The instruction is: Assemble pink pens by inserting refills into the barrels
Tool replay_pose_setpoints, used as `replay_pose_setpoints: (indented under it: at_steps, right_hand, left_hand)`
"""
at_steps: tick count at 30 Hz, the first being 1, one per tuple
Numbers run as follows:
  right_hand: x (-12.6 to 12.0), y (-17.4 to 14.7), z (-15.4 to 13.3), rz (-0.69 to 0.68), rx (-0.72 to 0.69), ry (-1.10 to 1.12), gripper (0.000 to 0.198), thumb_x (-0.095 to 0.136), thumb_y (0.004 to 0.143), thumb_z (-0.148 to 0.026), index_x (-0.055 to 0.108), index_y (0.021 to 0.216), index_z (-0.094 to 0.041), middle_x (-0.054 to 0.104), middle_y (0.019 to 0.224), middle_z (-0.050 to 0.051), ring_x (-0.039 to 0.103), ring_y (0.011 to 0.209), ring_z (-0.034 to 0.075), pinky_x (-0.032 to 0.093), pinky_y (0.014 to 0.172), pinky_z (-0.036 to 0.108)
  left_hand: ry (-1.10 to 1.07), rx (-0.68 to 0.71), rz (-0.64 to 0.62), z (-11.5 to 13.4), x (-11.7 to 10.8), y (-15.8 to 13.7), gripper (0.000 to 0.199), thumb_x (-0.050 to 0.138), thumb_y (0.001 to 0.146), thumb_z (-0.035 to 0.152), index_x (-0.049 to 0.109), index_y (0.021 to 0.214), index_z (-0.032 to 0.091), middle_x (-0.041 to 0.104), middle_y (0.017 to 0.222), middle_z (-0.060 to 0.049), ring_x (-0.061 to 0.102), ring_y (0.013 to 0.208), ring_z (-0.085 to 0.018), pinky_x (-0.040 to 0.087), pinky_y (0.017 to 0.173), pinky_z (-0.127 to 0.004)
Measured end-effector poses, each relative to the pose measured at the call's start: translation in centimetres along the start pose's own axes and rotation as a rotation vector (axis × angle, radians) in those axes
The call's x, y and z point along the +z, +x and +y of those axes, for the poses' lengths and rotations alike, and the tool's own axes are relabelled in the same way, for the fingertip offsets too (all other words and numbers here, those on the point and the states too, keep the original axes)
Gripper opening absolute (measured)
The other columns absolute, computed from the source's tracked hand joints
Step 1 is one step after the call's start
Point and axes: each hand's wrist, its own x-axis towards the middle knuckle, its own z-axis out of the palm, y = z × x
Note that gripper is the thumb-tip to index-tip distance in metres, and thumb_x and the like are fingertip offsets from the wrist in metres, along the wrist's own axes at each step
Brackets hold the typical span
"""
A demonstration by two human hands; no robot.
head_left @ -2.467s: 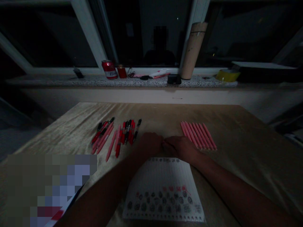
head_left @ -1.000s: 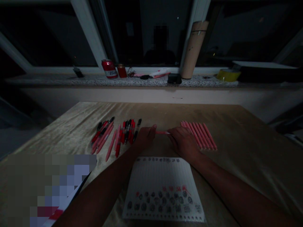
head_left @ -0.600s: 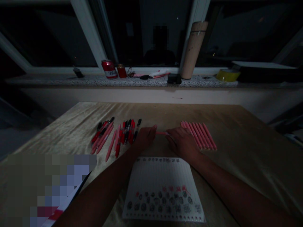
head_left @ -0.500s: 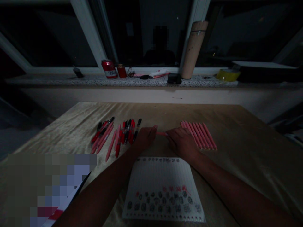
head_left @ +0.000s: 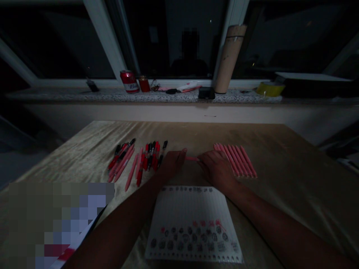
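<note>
A pink pen [head_left: 192,158] lies crosswise between my two hands, its ends hidden by the fingers. My left hand [head_left: 174,161] is closed on its left end, and my right hand [head_left: 214,166] on its right end. Just right of my right hand, several pink pens [head_left: 240,160] lie side by side in a slanted row. Left of my left hand are loose pens: a bunch of pink, red and black ones [head_left: 121,162] and another group of red and black ones [head_left: 151,155]. Below the hands rests a lined spiral notebook page [head_left: 193,209] with black and red scribbles.
Behind the cloth-covered table [head_left: 193,136] runs a speckled windowsill [head_left: 174,98]. On it stand a red can [head_left: 129,82], a small jar [head_left: 144,84], a tall tube [head_left: 230,59] and a roll of yellow tape [head_left: 270,89]. The lower left is blurred out.
</note>
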Motion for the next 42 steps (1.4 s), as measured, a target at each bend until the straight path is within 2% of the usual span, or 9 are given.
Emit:
replay_pose_setpoints:
  at_steps: [7,13,16,23,32,37,42]
  right_hand:
    - [-0.32,-0.04,-0.11,0.027,0.009,0.012,0.017,0.049,0.089,-0.027,0.063,0.093,-0.017,0.064,0.090,0.006,0.051,0.088,0.022,0.034,0.084,0.036]
    - [0.08,-0.12,-0.03,0.000,0.021,-0.009,0.026,0.047,0.090,-0.029,0.059,0.109,-0.015,0.064,0.097,0.009,0.052,0.092,0.024,0.033,0.086,0.039]
    - [0.17,-0.13,0.13,-0.026,-0.006,0.018,0.021,0.046,0.090,-0.025,0.062,0.102,-0.018,0.064,0.093,0.007,0.052,0.091,0.023,0.033,0.085,0.038]
    - [-0.20,-0.15,0.36,0.034,-0.013,0.033,0.016,0.049,0.089,-0.024,0.064,0.090,-0.018,0.063,0.085,0.005,0.051,0.086,0.022,0.035,0.080,0.036]
    - [0.11,-0.20,0.07,0.041,0.014,0.016,0.024,0.051,0.087,-0.033,0.062,0.103,-0.018,0.065,0.093,0.008,0.053,0.091,0.023,0.034,0.086,0.039]
    - [-0.02,-0.16,-0.01,0.016,-0.005,0.038,0.019,0.049,0.089,-0.028,0.063,0.096,-0.019,0.065,0.089,0.006,0.054,0.088,0.021,0.035,0.083,0.036]
    - [0.19,-0.09,-0.03,0.010,0.031,0.023,0.016,0.050,0.088,-0.027,0.063,0.089,-0.019,0.066,0.082,0.006,0.056,0.080,0.021,0.037,0.075,0.034]
  left_hand:
    - [0.044,-0.003,0.014,-0.24,0.13,0.09,0.056,0.020,0.093,0.047,0.039,0.049,0.017,0.038,0.045,0.003,0.041,0.044,-0.010,0.025,0.048,-0.025]
    - [0.041,0.017,0.036,0.01,0.03,0.05,0.056,0.020,0.093,0.046,0.043,0.051,0.016,0.041,0.046,0.002,0.041,0.045,-0.010,0.027,0.049,-0.025]
    - [0.055,0.026,0.025,0.15,-0.05,-0.01,0.058,0.019,0.093,0.046,0.045,0.052,0.016,0.043,0.047,0.001,0.042,0.047,-0.011,0.027,0.049,-0.026]
    - [0.068,0.040,-0.019,0.01,0.20,-0.04,0.057,0.019,0.094,0.045,0.046,0.052,0.016,0.042,0.047,0.001,0.043,0.047,-0.011,0.025,0.048,-0.026]
    - [0.006,0.033,0.022,0.12,0.10,-0.15,0.053,0.023,0.093,0.045,0.040,0.052,0.017,0.039,0.047,0.003,0.039,0.046,-0.010,0.025,0.050,-0.026]
    - [0.023,0.002,0.006,0.28,0.09,-0.11,0.055,0.022,0.093,0.046,0.042,0.051,0.017,0.039,0.048,0.002,0.040,0.046,-0.011,0.024,0.050,-0.026]
    - [0.054,0.036,-0.013,0.30,0.04,-0.10,0.055,0.021,0.093,0.045,0.043,0.052,0.017,0.040,0.048,0.002,0.041,0.047,-0.011,0.024,0.050,-0.026]
